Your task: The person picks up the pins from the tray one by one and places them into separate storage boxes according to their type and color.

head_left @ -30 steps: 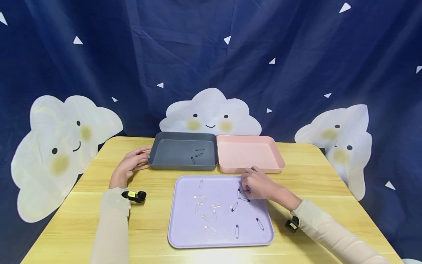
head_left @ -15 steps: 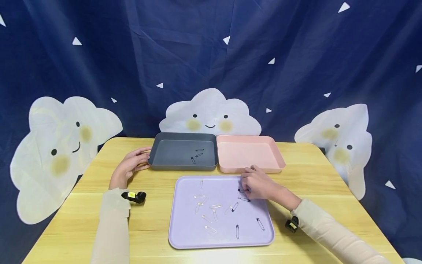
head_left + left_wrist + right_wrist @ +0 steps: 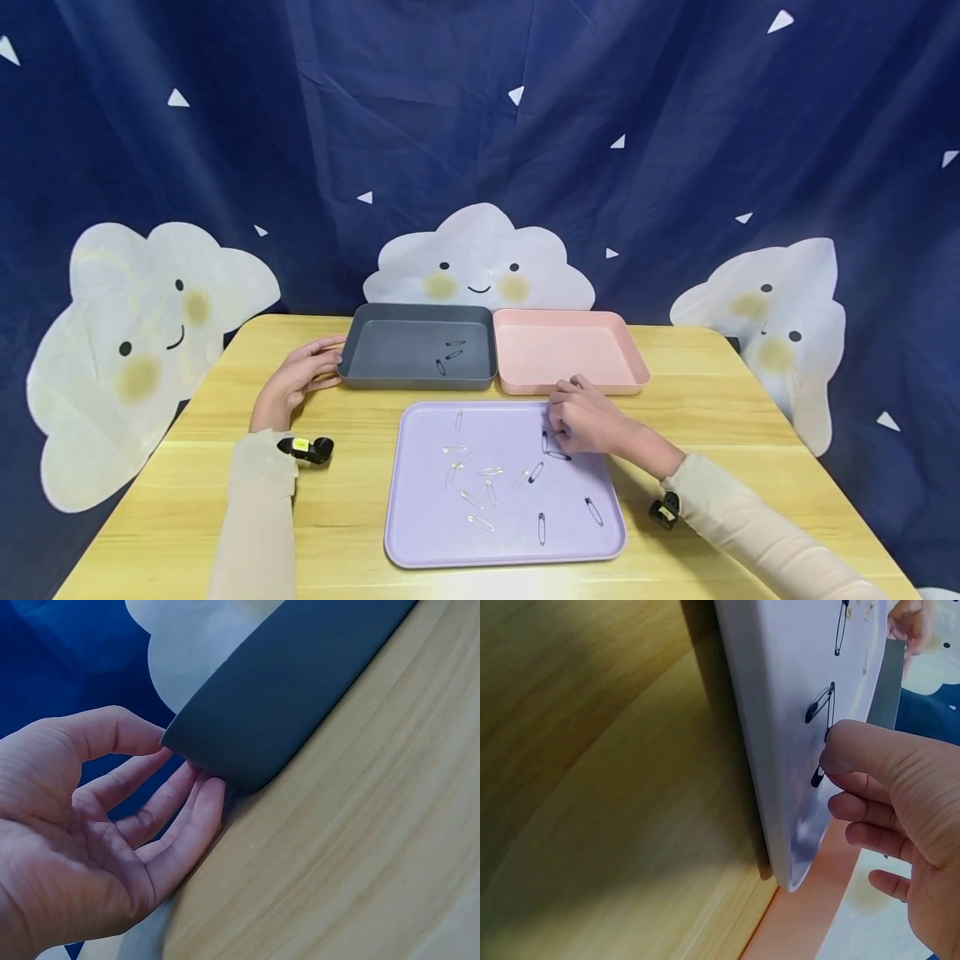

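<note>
Pinching pin (image 3: 817,778) w/ R fingers (image 3: 861,784), L fingers (image 3: 199,819) loosely touching gray tray (image 3: 390,343) (wood tbl (image 3: 341,508), navy drape (image 3: 442,108)).

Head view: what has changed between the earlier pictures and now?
Little: the bit of dark pin showing at the right hand's fingertips has gone from sight; whether it is pinched is hidden. Both hands, the gray tray, the pink tray and the other pins stayed put.
</note>
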Demonstrator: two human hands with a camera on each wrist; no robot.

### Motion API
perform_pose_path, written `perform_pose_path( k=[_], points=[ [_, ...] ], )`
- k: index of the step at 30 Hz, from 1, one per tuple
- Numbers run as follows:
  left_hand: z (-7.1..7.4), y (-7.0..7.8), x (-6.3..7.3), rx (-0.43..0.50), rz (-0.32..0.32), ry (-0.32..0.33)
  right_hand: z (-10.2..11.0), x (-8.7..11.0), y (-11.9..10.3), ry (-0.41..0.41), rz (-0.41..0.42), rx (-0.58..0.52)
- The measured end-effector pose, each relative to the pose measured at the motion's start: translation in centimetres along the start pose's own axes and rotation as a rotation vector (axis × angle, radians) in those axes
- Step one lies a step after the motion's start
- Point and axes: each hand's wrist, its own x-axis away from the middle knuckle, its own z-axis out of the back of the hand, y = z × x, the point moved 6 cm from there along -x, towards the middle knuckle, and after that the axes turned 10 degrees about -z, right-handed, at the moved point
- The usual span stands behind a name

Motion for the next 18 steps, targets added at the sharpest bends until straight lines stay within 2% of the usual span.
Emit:
perform_pose_path(
  k=[18],
  points=[
    [0.04, -0.23, -0.08, -0.001, 0.002, -0.001, 0.04, -0.13, 0.04, 0.001, -0.01, -0.009]
  ],
)
